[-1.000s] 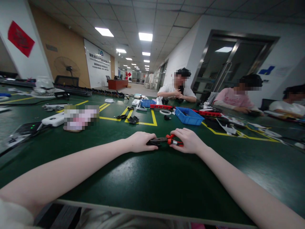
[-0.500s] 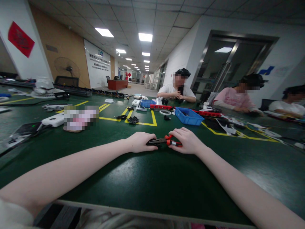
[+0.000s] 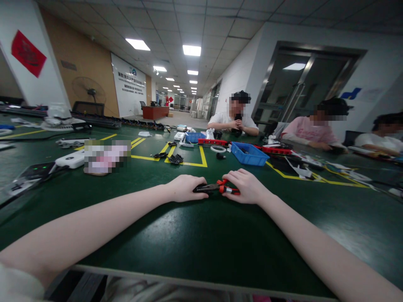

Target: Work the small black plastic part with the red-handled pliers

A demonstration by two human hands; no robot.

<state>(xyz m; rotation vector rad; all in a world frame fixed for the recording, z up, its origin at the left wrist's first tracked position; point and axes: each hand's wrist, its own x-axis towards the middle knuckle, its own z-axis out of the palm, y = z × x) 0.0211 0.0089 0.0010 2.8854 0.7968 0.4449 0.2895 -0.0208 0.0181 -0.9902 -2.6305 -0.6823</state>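
"The left hand [image 3: 188, 188] pinched a black part [image 3: 198, 189]; and the right hand [image 3: 248, 186]?"
"It held red-handled pliers [image 3: 215, 186], nose at the part, over the surface [image 3: 201, 243]."
"What suited that?"
"Probably a steady pinch, skin clear of the nose, and gradual squeezing."

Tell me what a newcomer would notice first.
The red-handled pliers stand out first, gripped in the right hand and pointing at a black part in the left hand. Beyond them, a blue bin sits right of centre on the green table; a red paper sign hangs on the pillar at far left.
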